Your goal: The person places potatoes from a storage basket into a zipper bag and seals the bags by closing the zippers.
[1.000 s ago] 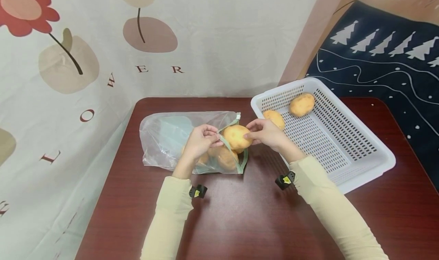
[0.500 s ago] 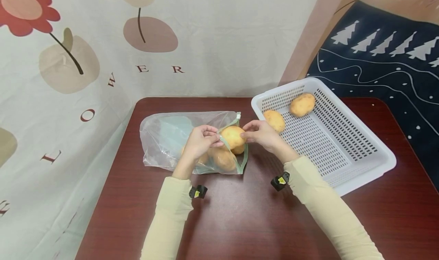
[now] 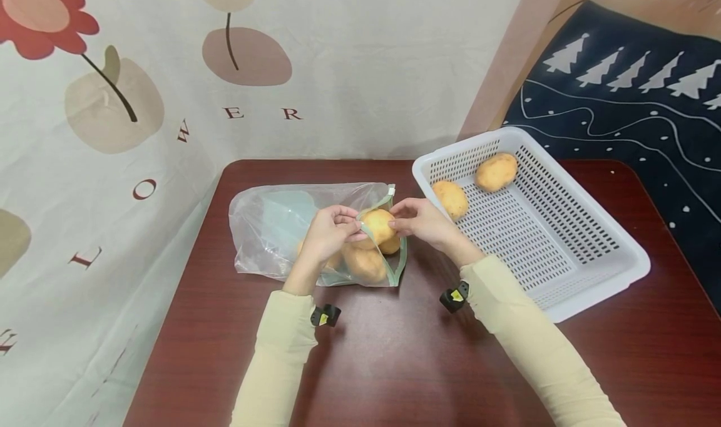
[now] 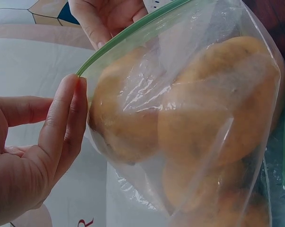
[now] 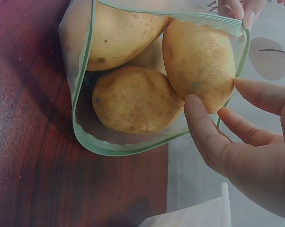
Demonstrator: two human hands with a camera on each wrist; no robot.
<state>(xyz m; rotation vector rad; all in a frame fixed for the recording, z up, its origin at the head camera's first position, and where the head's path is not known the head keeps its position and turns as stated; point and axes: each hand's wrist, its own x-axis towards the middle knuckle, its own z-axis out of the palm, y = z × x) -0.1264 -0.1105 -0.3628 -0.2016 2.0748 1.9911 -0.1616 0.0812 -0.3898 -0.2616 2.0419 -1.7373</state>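
A clear zip bag with a green-edged mouth lies on the table, its opening toward the right. Several potatoes sit inside it, near the mouth. My left hand pinches the upper green rim between thumb and fingers, lifting that edge. With fingertips and thumb, my right hand holds one potato at its outer end. Most of this potato is within the bag's mouth, and in the right wrist view it leans against the other potatoes.
A white perforated basket stands at the right of the dark red table. Two potatoes lie in it: one potato by the back corner, another potato along its left wall. A printed cloth hangs behind the table.
My right hand has moved left, taking the potato deeper into the bag's mouth. The potatoes inside have shifted slightly left. My left hand stays in place on the rim.
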